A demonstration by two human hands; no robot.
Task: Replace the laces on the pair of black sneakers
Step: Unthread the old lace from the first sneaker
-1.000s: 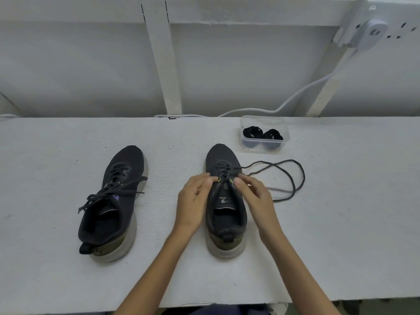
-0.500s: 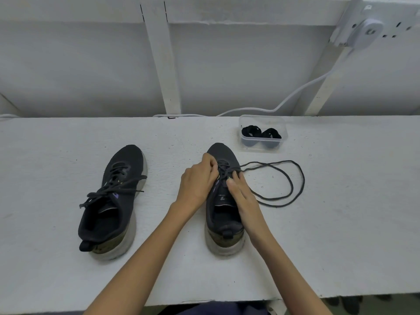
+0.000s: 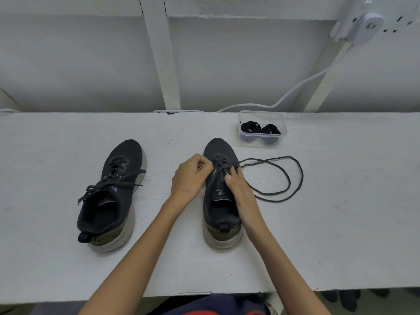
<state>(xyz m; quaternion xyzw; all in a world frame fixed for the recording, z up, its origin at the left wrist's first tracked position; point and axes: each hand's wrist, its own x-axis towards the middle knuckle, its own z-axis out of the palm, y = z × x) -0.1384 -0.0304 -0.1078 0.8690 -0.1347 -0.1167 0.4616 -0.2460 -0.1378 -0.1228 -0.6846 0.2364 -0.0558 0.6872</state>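
Lace (image 3: 290, 181) (loose end looped on the table (image 3: 341, 212)) is pinched over the sneaker (image 3: 221, 208) by left hand (image 3: 191, 176) and right hand (image 3: 239, 188).

Matt black cloth sneakers (image 3: 219, 192) — rough white-painted bench (image 3: 341, 223) — clear glossy plastic tub (image 3: 243, 135).
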